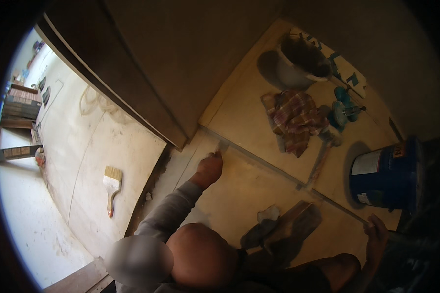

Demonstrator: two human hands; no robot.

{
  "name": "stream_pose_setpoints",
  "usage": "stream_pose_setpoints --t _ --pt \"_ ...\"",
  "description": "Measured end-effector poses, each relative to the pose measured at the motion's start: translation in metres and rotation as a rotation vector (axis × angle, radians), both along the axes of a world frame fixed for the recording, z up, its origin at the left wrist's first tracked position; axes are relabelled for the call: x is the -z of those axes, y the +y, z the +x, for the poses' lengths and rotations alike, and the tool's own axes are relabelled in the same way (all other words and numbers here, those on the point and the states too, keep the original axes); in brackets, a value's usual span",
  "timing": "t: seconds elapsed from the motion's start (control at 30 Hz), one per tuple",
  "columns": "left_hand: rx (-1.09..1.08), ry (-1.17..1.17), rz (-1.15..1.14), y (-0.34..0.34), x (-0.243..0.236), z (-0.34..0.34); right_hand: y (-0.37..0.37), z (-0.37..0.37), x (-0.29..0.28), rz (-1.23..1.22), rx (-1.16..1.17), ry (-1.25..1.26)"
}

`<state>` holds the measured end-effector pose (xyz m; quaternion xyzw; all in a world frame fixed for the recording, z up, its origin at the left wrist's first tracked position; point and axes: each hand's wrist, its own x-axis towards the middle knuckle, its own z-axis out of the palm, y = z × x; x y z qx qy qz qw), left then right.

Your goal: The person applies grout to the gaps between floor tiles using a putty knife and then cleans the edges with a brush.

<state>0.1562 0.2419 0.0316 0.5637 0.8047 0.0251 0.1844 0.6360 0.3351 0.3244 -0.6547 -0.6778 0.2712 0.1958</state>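
My left hand (209, 169) reaches to the tile joint near the door frame's corner. Its fingers are closed round a small, flat greyish piece (222, 146) that touches the floor at the joint; its kind is too dim to tell. My right hand (376, 232) is low on the right, by the far end of the same joint and just below a blue bucket (386, 176). Its fingers look partly stretched, and nothing shows in them. The grey joint line (266, 167) runs between both hands across pale yellowish floor tiles (244, 188).
A crumpled plaid cloth (296, 119) lies ahead, beside turquoise pieces (344, 110) and a grey bucket (303, 63). A wide paintbrush (113, 188) lies left, past the dark threshold gap (149, 180). A dark door panel (146, 58) stands ahead. My feet (278, 227) are below, in shadow.
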Motion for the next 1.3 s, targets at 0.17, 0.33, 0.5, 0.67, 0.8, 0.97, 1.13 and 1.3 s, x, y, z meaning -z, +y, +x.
stream_pose_setpoints --t 0.17,0.33,0.5,0.67,0.8,0.97,1.13,1.3 --pt "-0.046 0.038 0.022 -0.015 -0.011 -0.001 -0.004 0.005 -0.002 -0.003 0.011 0.046" --pt "-0.093 0.072 0.114 -0.012 0.019 -0.009 -0.003 0.013 0.004 -0.004 0.005 0.069" --pt "-0.038 0.048 0.072 -0.01 0.013 -0.014 -0.002 0.011 0.004 0.021 -0.04 0.041" --pt "-0.024 -0.012 -0.019 -0.018 -0.006 -0.007 -0.006 0.015 0.005 0.042 -0.017 0.083" --pt "-0.113 0.005 0.041 -0.013 -0.005 -0.011 -0.006 0.011 0.003 0.036 -0.014 0.075" --pt "-0.086 0.002 0.014 -0.012 0.005 -0.006 -0.004 0.013 0.004 0.017 -0.012 0.084" --pt "-0.149 -0.011 0.054 -0.018 0.025 -0.021 -0.003 0.014 0.006 0.024 -0.031 0.111" --pt "0.118 0.101 -0.124 0.01 0.034 -0.04 -0.002 0.011 0.006 0.005 -0.021 0.1"
